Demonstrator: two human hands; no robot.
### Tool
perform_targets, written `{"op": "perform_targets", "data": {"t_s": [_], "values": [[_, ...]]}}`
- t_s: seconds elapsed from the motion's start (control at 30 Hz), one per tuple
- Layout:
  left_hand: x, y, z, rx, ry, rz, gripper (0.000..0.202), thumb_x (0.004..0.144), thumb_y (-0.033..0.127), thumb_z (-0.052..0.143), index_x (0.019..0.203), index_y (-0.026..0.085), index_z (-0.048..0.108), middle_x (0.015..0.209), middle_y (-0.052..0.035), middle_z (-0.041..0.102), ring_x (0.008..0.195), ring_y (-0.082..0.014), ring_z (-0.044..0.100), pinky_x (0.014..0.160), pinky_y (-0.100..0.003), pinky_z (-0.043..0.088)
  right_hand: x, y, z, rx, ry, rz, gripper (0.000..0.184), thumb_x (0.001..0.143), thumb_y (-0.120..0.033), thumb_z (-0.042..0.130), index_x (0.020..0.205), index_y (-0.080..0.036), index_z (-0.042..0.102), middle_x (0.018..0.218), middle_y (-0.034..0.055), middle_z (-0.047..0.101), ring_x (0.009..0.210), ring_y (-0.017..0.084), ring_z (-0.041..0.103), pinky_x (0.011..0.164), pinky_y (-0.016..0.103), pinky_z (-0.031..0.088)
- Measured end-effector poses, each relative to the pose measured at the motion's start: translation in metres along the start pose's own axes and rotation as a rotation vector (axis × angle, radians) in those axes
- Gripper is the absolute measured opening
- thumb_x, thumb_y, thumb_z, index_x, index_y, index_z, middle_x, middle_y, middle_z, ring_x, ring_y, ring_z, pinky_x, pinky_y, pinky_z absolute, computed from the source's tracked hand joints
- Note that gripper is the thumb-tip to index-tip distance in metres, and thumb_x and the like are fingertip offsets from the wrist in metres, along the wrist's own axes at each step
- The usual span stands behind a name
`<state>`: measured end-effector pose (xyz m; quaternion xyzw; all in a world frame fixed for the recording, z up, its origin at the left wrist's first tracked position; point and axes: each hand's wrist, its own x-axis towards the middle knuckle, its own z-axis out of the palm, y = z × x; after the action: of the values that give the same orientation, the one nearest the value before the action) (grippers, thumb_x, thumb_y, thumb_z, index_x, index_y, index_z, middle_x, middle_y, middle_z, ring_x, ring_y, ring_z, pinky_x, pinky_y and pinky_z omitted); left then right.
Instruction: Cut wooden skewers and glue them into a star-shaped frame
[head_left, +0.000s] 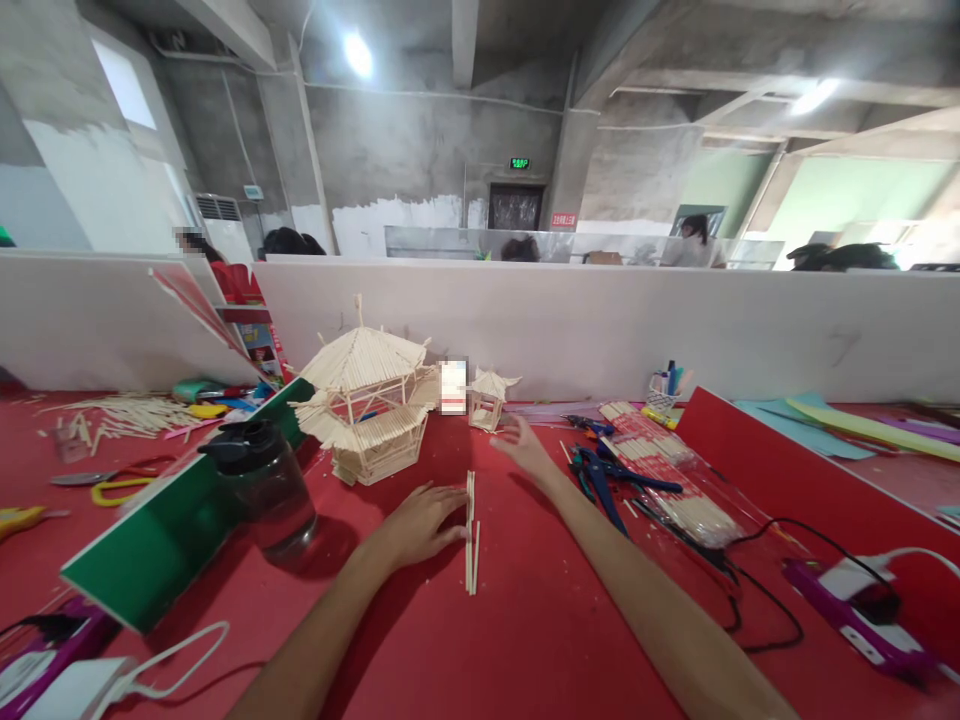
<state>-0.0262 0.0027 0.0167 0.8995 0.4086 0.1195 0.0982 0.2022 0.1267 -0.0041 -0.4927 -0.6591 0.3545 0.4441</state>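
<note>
My left hand (421, 522) lies flat on the red table (525, 620), fingers spread, its fingertips against a few thin wooden sticks (471, 535) laid side by side. My right hand (525, 445) reaches forward with its fingers stretched out, holding nothing, close to a small stick-built pavilion (489, 395). A larger pavilion model of wooden sticks (369, 405) stands just left of it, beyond my left hand.
A dark-lidded water bottle (262, 480) and a green board (176, 520) sit at left, with scissors (120, 485) and loose sticks (127, 412). Packs of sticks (667, 470), blue pliers (600, 475), a black cable (757, 580) and a purple glue gun (855, 610) lie at right. A white partition (600, 320) closes the back.
</note>
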Motion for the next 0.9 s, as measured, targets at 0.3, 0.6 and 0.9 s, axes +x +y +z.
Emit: {"op": "perform_targets", "data": {"t_s": [0.3,0.6,0.9], "values": [[-0.004,-0.006,0.004,0.017,-0.018,0.023,0.04,0.099,0.035,0.044,0.138,0.03,0.05,0.141,-0.0068,0.056,0.134,-0.0282,0.047,0.112,-0.052,0.034,0.094,-0.014,-0.005,0.147,0.093,-0.003,0.099,0.066,-0.043,0.076,0.148,-0.017,0.027,0.141,0.0169,0.05,0.129,0.029,0.049,0.104,0.046,0.044],[-0.002,-0.004,0.0,0.019,-0.043,0.023,0.04,0.099,0.038,0.045,0.136,0.028,0.052,0.141,-0.0084,0.056,0.133,-0.0285,0.049,0.111,-0.05,0.036,0.093,-0.016,-0.003,0.263,-0.012,0.054,0.067,0.068,-0.026,0.068,0.131,-0.02,0.045,0.119,0.0098,0.063,0.099,0.022,0.064,0.085,0.041,0.055],[-0.003,-0.007,0.002,-0.003,-0.02,0.029,0.038,0.098,0.036,0.047,0.134,0.027,0.054,0.14,-0.0082,0.057,0.131,-0.0287,0.05,0.11,-0.048,0.037,0.093,-0.032,-0.012,0.306,-0.134,0.127,0.058,0.061,-0.019,0.077,0.114,-0.022,0.054,0.092,0.0011,0.067,0.078,0.016,0.065,0.068,0.028,0.055]]}}
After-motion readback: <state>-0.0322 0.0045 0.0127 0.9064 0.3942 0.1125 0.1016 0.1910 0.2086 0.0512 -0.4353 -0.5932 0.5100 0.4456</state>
